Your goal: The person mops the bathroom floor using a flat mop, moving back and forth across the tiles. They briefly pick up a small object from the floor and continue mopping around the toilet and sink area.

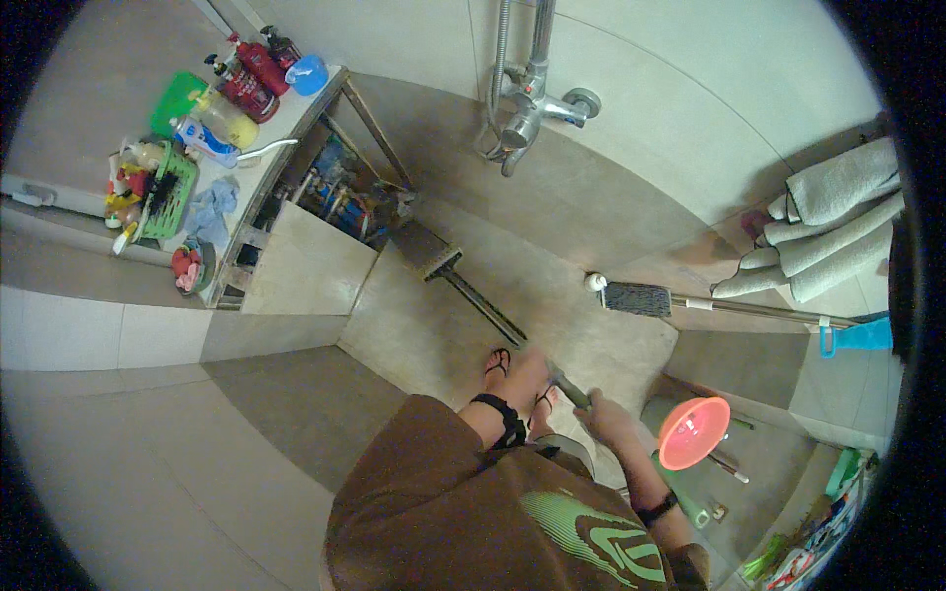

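Observation:
A long-handled floor broom (488, 310) slants across the middle of the view, its wide, dark head down on the tiles by the counter's base. My left hand (530, 368) is closed round the dark shaft above my sandalled feet; it is a little blurred. Nearer the shaft's upper end, my right hand (605, 418) grips the greenish handle part. A dark band circles each wrist.
On the left, a counter (266, 148) carries pump bottles (244, 91), a green basket (175, 197) and a blue cloth (211, 209). A chrome shower mixer (529, 113) is on the far wall. At right are towels (838, 222), a grey-headed mop (637, 298) and an orange basin (694, 433).

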A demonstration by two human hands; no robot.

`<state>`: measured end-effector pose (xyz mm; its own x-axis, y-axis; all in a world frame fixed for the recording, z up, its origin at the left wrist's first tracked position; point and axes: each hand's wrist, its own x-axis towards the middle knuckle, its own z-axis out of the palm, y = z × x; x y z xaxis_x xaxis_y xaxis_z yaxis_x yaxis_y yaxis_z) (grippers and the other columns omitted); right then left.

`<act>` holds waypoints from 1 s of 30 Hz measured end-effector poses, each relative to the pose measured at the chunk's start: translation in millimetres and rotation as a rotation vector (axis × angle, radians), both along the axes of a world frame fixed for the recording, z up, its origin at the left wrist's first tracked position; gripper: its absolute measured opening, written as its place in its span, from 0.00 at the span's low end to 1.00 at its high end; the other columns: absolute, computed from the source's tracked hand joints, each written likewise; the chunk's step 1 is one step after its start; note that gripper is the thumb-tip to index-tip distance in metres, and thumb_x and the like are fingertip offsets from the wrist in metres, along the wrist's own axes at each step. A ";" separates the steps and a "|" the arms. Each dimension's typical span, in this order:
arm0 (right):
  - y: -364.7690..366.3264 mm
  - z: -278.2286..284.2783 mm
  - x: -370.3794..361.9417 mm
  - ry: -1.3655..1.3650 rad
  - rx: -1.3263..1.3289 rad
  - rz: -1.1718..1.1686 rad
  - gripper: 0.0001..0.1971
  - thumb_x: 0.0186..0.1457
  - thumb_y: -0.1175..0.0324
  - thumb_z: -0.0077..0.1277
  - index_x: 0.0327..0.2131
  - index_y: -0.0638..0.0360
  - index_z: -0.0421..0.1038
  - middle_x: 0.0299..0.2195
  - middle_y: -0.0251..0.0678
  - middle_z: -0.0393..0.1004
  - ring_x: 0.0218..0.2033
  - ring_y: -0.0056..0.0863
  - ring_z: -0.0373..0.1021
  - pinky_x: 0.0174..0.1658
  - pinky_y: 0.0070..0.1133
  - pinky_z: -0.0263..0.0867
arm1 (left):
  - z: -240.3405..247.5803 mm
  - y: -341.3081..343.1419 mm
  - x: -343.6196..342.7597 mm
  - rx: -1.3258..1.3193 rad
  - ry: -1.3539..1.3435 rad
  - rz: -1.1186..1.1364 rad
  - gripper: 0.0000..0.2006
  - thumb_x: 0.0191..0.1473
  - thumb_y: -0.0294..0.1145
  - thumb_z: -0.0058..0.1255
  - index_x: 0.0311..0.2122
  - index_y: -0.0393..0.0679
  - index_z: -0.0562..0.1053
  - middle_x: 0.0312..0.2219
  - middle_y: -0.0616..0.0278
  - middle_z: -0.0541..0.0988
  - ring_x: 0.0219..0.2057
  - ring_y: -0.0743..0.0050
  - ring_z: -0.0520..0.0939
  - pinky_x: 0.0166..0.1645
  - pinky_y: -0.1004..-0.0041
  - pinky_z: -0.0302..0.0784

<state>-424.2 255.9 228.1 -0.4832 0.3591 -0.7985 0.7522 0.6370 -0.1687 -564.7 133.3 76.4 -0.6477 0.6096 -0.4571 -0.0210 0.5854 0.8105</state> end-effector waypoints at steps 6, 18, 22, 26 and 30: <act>26.4 72.6 21.9 -0.070 -0.034 0.065 0.23 0.58 0.48 0.47 0.44 0.59 0.69 0.36 0.52 0.76 0.41 0.50 0.73 0.44 0.41 0.67 | -74.1 1.9 0.6 0.144 -0.237 0.265 0.08 0.57 0.31 0.41 0.35 0.38 0.70 0.31 0.52 0.77 0.34 0.58 0.77 0.39 0.60 0.73; 40.4 341.4 150.4 -0.259 0.061 0.177 0.16 0.57 0.57 0.47 0.40 0.58 0.72 0.31 0.49 0.75 0.31 0.48 0.73 0.33 0.37 0.68 | -56.8 -84.6 -157.7 0.039 -0.690 0.584 0.09 0.49 0.42 0.49 0.28 0.49 0.70 0.28 0.63 0.74 0.29 0.66 0.73 0.37 0.61 0.72; 37.1 250.5 150.7 -0.144 0.304 0.149 0.21 0.50 0.46 0.54 0.37 0.54 0.73 0.25 0.42 0.77 0.27 0.45 0.75 0.29 0.37 0.69 | -99.1 -37.4 -108.3 0.358 -0.844 0.810 0.13 0.50 0.46 0.48 0.23 0.50 0.67 0.26 0.64 0.72 0.28 0.68 0.71 0.34 0.63 0.71; 20.9 132.0 106.2 0.091 0.221 0.137 0.21 0.56 0.47 0.48 0.37 0.58 0.70 0.23 0.43 0.76 0.30 0.44 0.76 0.32 0.39 0.70 | -142.7 6.6 -60.2 0.457 -1.082 0.721 0.08 0.53 0.34 0.45 0.22 0.51 0.66 0.20 0.66 0.67 0.22 0.65 0.69 0.29 0.59 0.72; -2.4 39.6 31.0 0.090 0.117 0.083 0.11 0.57 0.63 0.46 0.38 0.56 0.75 0.33 0.45 0.79 0.35 0.41 0.77 0.37 0.37 0.72 | -118.9 44.5 9.8 0.168 -1.193 0.876 0.08 0.55 0.35 0.43 0.24 0.51 0.63 0.19 0.65 0.66 0.20 0.67 0.69 0.25 0.64 0.69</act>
